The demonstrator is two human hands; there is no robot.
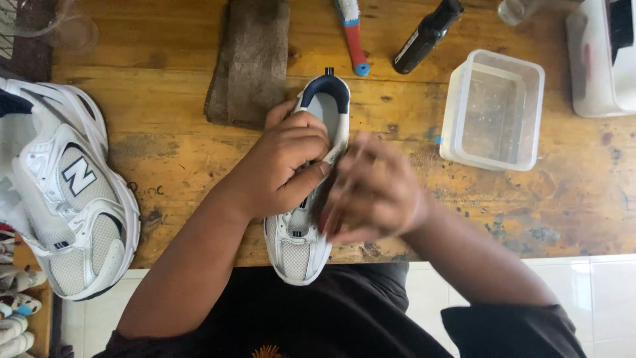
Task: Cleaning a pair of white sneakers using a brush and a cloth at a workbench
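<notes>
A white mesh sneaker (pixel 296 248) with a navy heel collar lies on the wooden table (pixel 172 152), toe toward me. My left hand (pixel 281 162) is clamped over its middle, fingers curled into the opening. My right hand (pixel 371 192) is blurred with motion against the shoe's right side and grips something dark, probably a brush, mostly hidden by the fingers.
A second white sneaker (pixel 69 199) rests at the left edge. A brown cloth (pixel 248 59), a red-and-blue toothbrush (pixel 352 36) and a black spray bottle (pixel 427 36) lie at the back. A clear tub of water (pixel 493 109) stands right, with a white container (pixel 599 59) behind it.
</notes>
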